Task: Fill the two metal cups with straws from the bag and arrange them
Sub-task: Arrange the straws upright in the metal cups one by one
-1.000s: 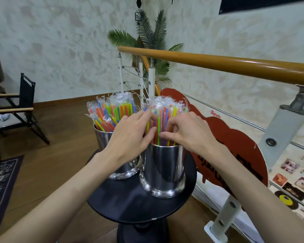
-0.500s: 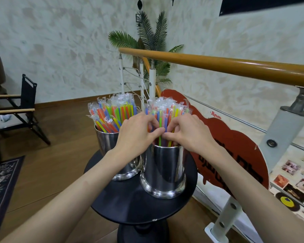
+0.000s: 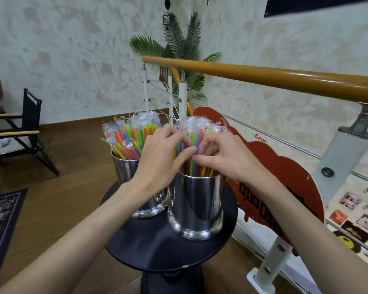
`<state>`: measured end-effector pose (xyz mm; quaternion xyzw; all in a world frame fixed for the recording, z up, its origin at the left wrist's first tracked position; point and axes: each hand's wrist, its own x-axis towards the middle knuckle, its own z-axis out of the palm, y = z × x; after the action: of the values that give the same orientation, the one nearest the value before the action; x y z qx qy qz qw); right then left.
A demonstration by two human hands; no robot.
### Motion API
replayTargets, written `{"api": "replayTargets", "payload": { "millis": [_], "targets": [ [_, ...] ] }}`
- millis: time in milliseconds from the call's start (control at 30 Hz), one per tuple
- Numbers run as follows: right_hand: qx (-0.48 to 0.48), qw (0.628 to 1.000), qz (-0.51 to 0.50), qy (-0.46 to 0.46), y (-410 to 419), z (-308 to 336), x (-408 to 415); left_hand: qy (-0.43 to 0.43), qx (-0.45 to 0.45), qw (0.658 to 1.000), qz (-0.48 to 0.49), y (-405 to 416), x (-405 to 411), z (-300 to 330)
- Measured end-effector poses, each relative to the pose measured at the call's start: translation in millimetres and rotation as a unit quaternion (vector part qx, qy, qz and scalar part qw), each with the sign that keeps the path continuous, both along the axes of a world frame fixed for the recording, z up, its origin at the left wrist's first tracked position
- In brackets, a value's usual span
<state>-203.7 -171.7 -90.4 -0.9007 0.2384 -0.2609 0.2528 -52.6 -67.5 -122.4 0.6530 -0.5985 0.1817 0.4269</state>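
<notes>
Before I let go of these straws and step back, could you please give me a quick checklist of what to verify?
1. Near cup upright on the round table: ok.
2. Far cup upright beside it: ok, though whether the two touch cannot be told.
3. Far cup's straws packed and standing: ok, leaning slightly outward.
4. Near cup's straws evenly spread: cannot tell, both hands cover them.
5. Left hand and right hand free of straws: not ok, the fingers pinch some.
6. Bag emptied: cannot tell, no bag in view.
</notes>
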Motion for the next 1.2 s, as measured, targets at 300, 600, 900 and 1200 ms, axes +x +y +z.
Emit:
{"api": "replayTargets", "payload": {
  "millis": [300, 600, 900, 1200],
  "targets": [
    [0.061, 0.996, 0.023, -0.069, 0.7, -1.3, 0.3, -0.032, 0.015, 0.999, -0.019, 0.8, 3.6, 3.1],
    [-0.004, 0.984, 0.037, -0.177, 3.5, 1.9, -2.3, -0.107, 0.133, 0.985, 0.027, 5.5, 1.2, 9.3],
    [-0.116, 0.981, 0.134, -0.083, -4.2, 1.5, -4.0, -0.081, 0.126, 0.989, 0.016, 2.9, -1.3, 0.4],
    [-0.236, 0.956, 0.119, -0.129, -10.2, 6.8, -7.5, -0.05, 0.204, 0.975, -0.077, 9.4, 5.0, 20.3]
  ]
}}
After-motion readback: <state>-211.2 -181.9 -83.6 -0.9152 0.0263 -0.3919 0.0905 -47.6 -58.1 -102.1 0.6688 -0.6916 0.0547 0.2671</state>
